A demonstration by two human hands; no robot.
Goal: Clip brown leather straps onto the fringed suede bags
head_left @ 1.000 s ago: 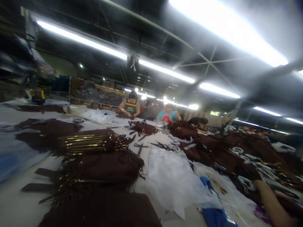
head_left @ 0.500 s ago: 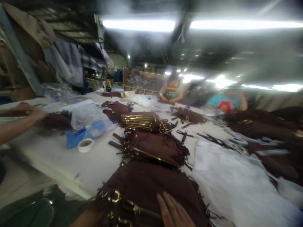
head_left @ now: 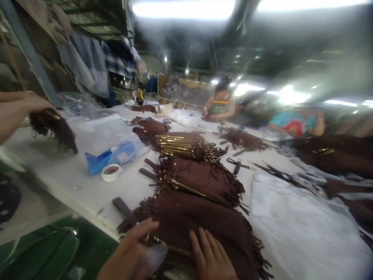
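A brown fringed bag (head_left: pixel 204 217) with gold metal fittings lies nearest me on the white table (head_left: pixel 75 182). My right hand (head_left: pixel 211 258) rests flat on it with the fingers stretched out. My left hand (head_left: pixel 131 252) is at the bag's near left edge, blurred, with the thumb pointing at the gold fitting. Its fingers curl over a pale, smeared thing that I cannot make out. A brown strap (head_left: pixel 124 208) sticks out beside it.
More brown fringed bags (head_left: pixel 201 177) and a row of gold bars (head_left: pixel 175 142) lie behind. White plastic sheets (head_left: pixel 294 217), a blue packet (head_left: pixel 116 153) and a tape roll (head_left: pixel 111 172) are nearby. Another person's hand (head_left: pixel 26 105) holds a fringed piece at the left. Co-workers stand at the far end.
The view has tilted down slightly. My left hand has come into view at the bag's edge. The other person's hand at the left has lifted a fringed piece off the table.
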